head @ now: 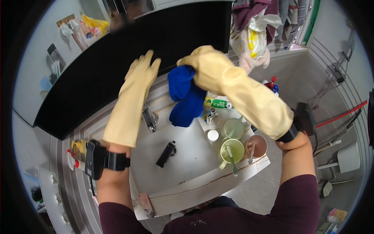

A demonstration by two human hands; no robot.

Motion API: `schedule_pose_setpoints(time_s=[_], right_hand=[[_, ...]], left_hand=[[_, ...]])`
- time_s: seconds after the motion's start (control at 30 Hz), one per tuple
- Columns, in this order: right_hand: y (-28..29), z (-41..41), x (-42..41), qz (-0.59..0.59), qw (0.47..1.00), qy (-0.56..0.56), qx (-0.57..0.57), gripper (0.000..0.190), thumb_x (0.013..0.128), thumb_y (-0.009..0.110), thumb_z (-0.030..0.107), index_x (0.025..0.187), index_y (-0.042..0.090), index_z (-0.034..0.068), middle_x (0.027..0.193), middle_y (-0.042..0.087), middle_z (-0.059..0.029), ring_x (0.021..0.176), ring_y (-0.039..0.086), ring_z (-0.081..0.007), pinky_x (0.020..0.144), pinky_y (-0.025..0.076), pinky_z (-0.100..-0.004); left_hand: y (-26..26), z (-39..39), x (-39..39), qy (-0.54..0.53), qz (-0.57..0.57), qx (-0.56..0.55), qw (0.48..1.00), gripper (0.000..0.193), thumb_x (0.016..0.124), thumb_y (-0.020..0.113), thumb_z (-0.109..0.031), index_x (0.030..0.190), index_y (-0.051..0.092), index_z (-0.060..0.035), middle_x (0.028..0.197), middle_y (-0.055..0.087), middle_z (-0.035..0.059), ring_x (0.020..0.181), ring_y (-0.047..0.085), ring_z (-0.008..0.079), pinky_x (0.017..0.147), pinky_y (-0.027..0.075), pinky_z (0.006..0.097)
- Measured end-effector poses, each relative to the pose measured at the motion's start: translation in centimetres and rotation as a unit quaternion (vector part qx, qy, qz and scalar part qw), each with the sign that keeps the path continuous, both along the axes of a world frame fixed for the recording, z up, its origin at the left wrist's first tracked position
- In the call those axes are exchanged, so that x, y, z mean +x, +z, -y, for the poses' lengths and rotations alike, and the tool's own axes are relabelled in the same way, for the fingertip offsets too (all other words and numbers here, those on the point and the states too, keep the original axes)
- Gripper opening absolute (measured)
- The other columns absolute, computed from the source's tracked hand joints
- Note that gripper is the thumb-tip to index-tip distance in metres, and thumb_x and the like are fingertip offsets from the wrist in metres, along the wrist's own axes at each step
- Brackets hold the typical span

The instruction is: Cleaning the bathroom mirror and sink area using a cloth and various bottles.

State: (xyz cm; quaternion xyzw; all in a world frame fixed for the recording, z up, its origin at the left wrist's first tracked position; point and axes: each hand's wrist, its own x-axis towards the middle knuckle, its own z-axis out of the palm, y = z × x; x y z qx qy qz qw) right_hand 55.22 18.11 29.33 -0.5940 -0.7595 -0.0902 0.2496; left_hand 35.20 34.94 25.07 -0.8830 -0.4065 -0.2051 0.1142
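Observation:
Both of my hands wear long cream rubber gloves. My right hand (pixel 207 65) grips a blue cloth (pixel 187 96), which hangs in folds over the back right of the white washbasin (pixel 187 163). In front of a large black panel (pixel 175 32) is my left hand (pixel 143 68), empty with its fingers apart; whether it touches the panel I cannot tell. Below the hands, a chrome faucet (pixel 150 118) stands at the basin's back. A black tube or bottle (pixel 166 154) lies inside the basin.
Right of the basin stand a yellow-green mug (pixel 231 150) with a toothbrush, a pinkish cup (pixel 256 146), a pale green cup (pixel 233 128), a white-capped jar (pixel 212 136) and a Darlie toothpaste tube (pixel 218 103). A pink item (pixel 146 204) sits at the front-left corner; spray bottles (pixel 71 161) stand left.

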Motion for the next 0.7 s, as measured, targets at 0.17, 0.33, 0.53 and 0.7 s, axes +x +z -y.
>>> schedule_pose_setpoints(time_s=[0.17, 0.33, 0.53, 0.7], right_hand=[[1.7, 4.2, 1.4, -0.003, 1.0, -0.013, 0.007, 0.052, 0.076, 0.058, -0.002, 0.124, 0.069, 0.013, 0.113, 0.068, -0.0181, 0.114, 0.06, -0.0375, 0.096, 0.053, -0.0421], [2.5, 6.3, 2.5, -0.066, 0.995, -0.061, -0.05, 0.055, 0.079, 0.056, -0.002, 0.129, 0.067, 0.015, 0.122, 0.065, -0.0182, 0.121, 0.057, -0.035, 0.101, 0.05, -0.0411], [6.3, 5.4, 1.5, -0.455, 0.889, -0.039, -0.025, 0.039, 0.09, 0.057, 0.004, 0.127, 0.067, 0.008, 0.105, 0.074, -0.012, 0.097, 0.072, -0.0195, 0.091, 0.054, -0.0291], [3.1, -4.5, -1.9, -0.277, 0.87, 0.187, 0.362, 0.046, 0.078, 0.053, -0.013, 0.119, 0.066, 0.006, 0.103, 0.069, -0.0109, 0.102, 0.068, -0.0296, 0.083, 0.058, -0.0372]], left_hand=[[1.6, 1.0, 6.2, -0.027, -0.082, -0.025, 0.996, 0.052, 0.105, 0.04, -0.037, 0.147, 0.043, -0.0068, 0.142, 0.054, 0.0207, 0.128, 0.055, 0.0382, 0.112, 0.042, 0.044], [3.7, 3.8, 7.7, -0.034, 0.186, -0.179, 0.965, 0.05, 0.105, 0.044, -0.038, 0.147, 0.047, -0.0126, 0.143, 0.055, 0.0215, 0.132, 0.053, 0.0365, 0.111, 0.042, 0.0416], [3.9, 8.1, -3.5, -0.116, 0.383, -0.035, 0.916, 0.036, 0.104, 0.052, -0.019, 0.136, 0.06, -0.0033, 0.139, 0.06, 0.0194, 0.134, 0.054, 0.0317, 0.113, 0.04, 0.0369], [-3.7, 15.5, -11.7, -0.034, 0.384, -0.034, 0.922, 0.041, 0.108, 0.045, -0.017, 0.143, 0.051, 0.0037, 0.148, 0.052, 0.0217, 0.142, 0.044, 0.0358, 0.12, 0.03, 0.041]])
